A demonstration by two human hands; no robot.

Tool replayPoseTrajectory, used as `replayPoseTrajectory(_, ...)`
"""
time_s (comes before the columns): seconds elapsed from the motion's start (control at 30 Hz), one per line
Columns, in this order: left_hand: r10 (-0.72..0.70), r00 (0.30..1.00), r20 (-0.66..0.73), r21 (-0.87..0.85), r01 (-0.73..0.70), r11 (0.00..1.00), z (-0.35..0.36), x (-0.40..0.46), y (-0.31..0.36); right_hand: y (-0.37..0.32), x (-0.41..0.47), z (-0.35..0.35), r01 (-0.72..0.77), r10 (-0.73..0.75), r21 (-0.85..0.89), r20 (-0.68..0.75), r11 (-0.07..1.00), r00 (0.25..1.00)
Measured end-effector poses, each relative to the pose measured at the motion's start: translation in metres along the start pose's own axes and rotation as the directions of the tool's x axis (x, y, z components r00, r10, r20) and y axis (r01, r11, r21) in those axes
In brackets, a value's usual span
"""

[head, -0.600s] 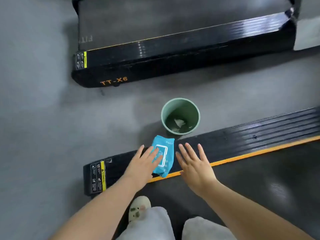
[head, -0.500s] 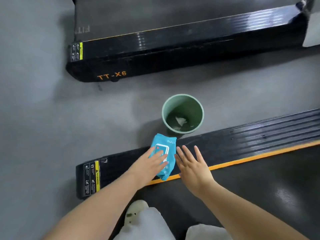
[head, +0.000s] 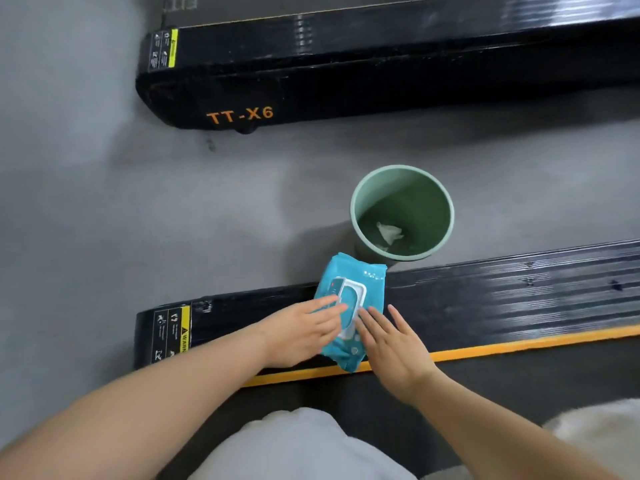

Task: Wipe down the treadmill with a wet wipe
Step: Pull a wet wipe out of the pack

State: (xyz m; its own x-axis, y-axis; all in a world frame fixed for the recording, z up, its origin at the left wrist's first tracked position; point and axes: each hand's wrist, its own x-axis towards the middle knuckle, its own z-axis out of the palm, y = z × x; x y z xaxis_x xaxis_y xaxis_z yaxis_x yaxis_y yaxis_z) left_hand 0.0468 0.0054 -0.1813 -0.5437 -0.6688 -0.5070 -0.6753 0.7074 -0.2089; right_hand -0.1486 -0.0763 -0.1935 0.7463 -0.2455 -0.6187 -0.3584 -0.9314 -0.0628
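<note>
Fingers (head: pixel 332 301) of both hands lie straight on the blue wipe pack (head: pixel 353 299).
Pack rests on the treadmill rail (head: pixel 502 296); green bin (head: pixel 401 213) at one o'clock.

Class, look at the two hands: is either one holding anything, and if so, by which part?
Nothing is gripped. The left hand rests straight fingers on the wipes pack over its lid; the right hand touches the lid's near edge with straight fingertips.
</note>
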Motion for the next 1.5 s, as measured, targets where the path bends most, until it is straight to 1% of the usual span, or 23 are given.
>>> replayPoseTrajectory(0.1,-0.085,0.996,-0.03,-0.075,0.083,0.994,0.013,-0.015,-0.002,-0.003,0.004,-0.008,-0.03,0.035,0.088,-0.055,0.996,0.998)
replayPoseTrajectory(0.17,-0.144,0.99,-0.002,-0.085,0.143,0.986,0.021,-0.019,0.0,-0.003,0.009,-0.011,-0.029,0.036,0.087,-0.079,0.996,0.996)
replayPoseTrajectory(0.27,-0.167,0.985,0.041,-0.12,0.171,0.978,0.033,-0.016,0.005,-0.001,0.021,-0.015,-0.028,0.034,0.061,-0.097,0.998,0.995)
replayPoseTrajectory(0.33,-0.189,0.981,0.049,-0.173,0.194,0.966,0.033,-0.01,0.005,0.001,0.032,-0.017,-0.084,0.095,0.09,-0.132,0.992,0.987)
replayPoseTrajectory(0.4,-0.206,0.977,0.047,-0.195,0.211,0.958,0.031,-0.006,0.005,0.001,0.042,-0.02,-0.137,0.168,0.168,-0.192,0.976,0.967)
replayPoseTrajectory(0.47,-0.215,0.975,0.049,-0.214,0.22,0.952,0.029,-0.006,0.006,0.0,0.049,-0.022,-0.179,0.241,0.266,-0.223,0.947,0.944)
replayPoseTrajectory(0.6,-0.215,0.976,0.026,-0.235,0.215,0.948,0.028,-0.004,0.006,-0.002,0.055,-0.022,-0.189,0.309,0.415,-0.244,0.89,0.919)
replayPoseTrajectory(0.67,-0.206,0.978,0.022,-0.247,0.205,0.947,0.029,-0.004,0.006,-0.001,0.055,-0.019,-0.163,0.302,0.44,-0.266,0.883,0.916)
replayPoseTrajectory(0.73,-0.221,0.975,0.021,-0.258,0.219,0.941,0.029,-0.004,0.007,-0.003,0.051,-0.019,-0.123,0.272,0.427,-0.306,0.896,0.912)
replayPoseTrajectory(0.77,-0.237,0.971,0.025,-0.269,0.235,0.934,0.029,-0.004,0.007,-0.003,0.049,-0.018,-0.085,0.237,0.402,-0.348,0.912,0.907)
replayPoseTrajectory(0.8,-0.253,0.967,0.032,-0.283,0.251,0.926,0.029,-0.003,0.007,-0.004,0.047,-0.014,-0.046,0.197,0.388,-0.36,0.92,0.912)
replayPoseTrajectory(0.83,-0.26,0.965,0.045,-0.297,0.261,0.918,0.028,-0.002,0.007,-0.005,0.043,-0.009,-0.011,0.135,0.336,-0.349,0.942,0.927)
replayPoseTrajectory(0.9,-0.242,0.967,0.074,-0.323,0.253,0.912,0.026,0.0,0.008,-0.009,0.035,0.002,0.063,0.03,0.251,-0.352,0.966,0.936)
replayPoseTrajectory(0.93,-0.222,0.972,0.079,-0.329,0.236,0.914,0.025,0.0,0.008,-0.01,0.031,0.006,0.103,-0.005,0.229,-0.394,0.968,0.919)
replayPoseTrajectory(0.97,-0.203,0.976,0.084,-0.335,0.219,0.916,0.025,0.001,0.009,-0.012,0.026,0.004,0.121,-0.004,0.258,-0.415,0.958,0.91)
replayPoseTrajectory(1.0,-0.194,0.977,0.09,-0.342,0.213,0.915,0.026,0.001,0.009,-0.011,0.025,0.006,0.104,0.036,0.305,-0.423,0.947,0.905)
replayPoseTrajectory(1.03,-0.193,0.977,0.092,-0.352,0.214,0.911,0.027,0.001,0.01,-0.011,0.025,0.001,0.061,0.091,0.354,-0.397,0.933,0.913)
replayPoseTrajectory(1.07,-0.196,0.976,0.093,-0.361,0.216,0.907,0.028,0.001,0.011,-0.011,0.028,-0.006,0.021,0.119,0.365,-0.357,0.931,0.926)
replayPoseTrajectory(1.1,-0.198,0.976,0.093,-0.366,0.218,0.905,0.029,0.001,0.011,-0.011,0.031,-0.012,-0.032,0.142,0.333,-0.313,0.942,0.939)
replayPoseTrajectory(1.17,-0.194,0.977,0.088,-0.359,0.213,0.909,0.031,0.001,0.011,-0.012,0.039,-0.023,-0.089,0.135,0.263,-0.164,0.961,0.977)
replayPoseTrajectory(1.27,-0.197,0.977,0.082,-0.365,0.213,0.906,0.034,0.002,0.012,-0.01,0.049,-0.024,-0.115,0.128,0.158,-0.077,0.981,0.989)
replayPoseTrajectory(1.43,-0.18,0.981,0.076,-0.362,0.196,0.911,0.033,0.003,0.01,-0.017,0.059,-0.027,-0.086,0.094,0.081,-0.096,0.993,0.991)
replayPoseTrajectory(1.5,-0.173,0.982,0.073,-0.364,0.188,0.912,0.033,0.003,0.008,-0.017,0.06,-0.026,-0.076,0.084,0.075,-0.096,0.994,0.992)
